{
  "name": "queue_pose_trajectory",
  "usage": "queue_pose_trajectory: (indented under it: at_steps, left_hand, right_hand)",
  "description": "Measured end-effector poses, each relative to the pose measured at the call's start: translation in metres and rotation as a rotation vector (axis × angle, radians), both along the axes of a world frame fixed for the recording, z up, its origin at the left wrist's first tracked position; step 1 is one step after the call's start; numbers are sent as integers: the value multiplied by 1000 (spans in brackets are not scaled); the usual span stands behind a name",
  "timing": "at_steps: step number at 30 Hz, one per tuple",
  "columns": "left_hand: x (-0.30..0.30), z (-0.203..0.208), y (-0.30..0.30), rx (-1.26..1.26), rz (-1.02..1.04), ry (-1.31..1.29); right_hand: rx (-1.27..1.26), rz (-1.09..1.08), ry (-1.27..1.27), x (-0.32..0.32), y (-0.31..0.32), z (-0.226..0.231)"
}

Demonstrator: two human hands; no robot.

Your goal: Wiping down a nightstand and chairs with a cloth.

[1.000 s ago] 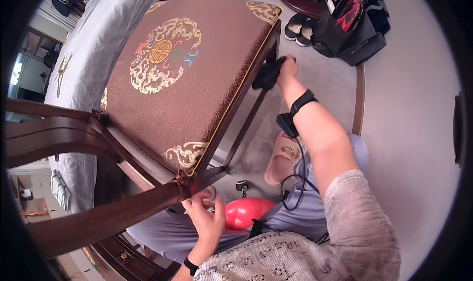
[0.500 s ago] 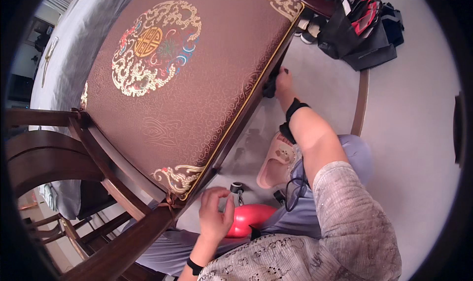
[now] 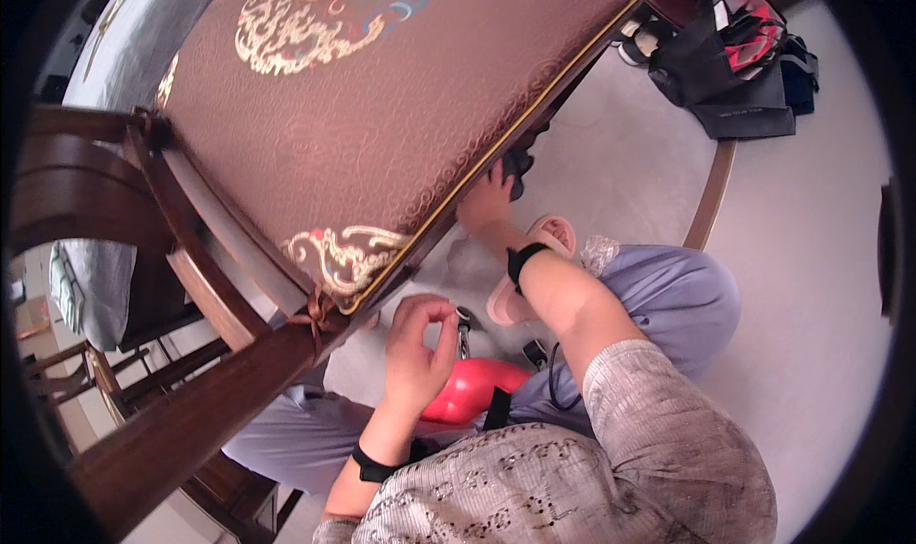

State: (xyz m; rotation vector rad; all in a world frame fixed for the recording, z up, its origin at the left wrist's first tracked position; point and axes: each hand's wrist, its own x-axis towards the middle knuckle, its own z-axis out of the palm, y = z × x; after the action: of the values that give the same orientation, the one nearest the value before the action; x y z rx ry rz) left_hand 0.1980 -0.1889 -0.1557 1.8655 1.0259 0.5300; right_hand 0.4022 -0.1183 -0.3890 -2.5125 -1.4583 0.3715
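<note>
Black cloth [image 3: 517,170], crumpled, held in fingers of R hand [image 3: 485,203] at rt edge of embossed, gold-edged brown cushion [image 3: 353,153]; L hand [image 3: 418,353] fingers curled, gap narrow; far R, faintly lettered black bag [image 3: 759,122].

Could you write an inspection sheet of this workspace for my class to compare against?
Surface: grey floor, brown strip across it.
Job's things: dark wooden chair with patterned brown cushion; dark cloth at its side.
Clutter: dark bag and shoes beyond the chair.
Hands: right hand holds the cloth; left hand empty, fingers curled.
Cables: black cable against the trousers.
Surroundings: red rounded object between the legs.
</note>
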Motion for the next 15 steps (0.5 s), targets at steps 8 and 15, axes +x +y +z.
queue_pose_trajectory:
  at_steps: [8, 15]
  left_hand:
    - [-22, 5, 3, 36, 66, 35]
    - [-69, 16, -14, 76, 195, 102]
  right_hand:
    - [-18, 604, 237, -122, -62, 9]
    - [-183, 415, -82, -6, -28, -20]
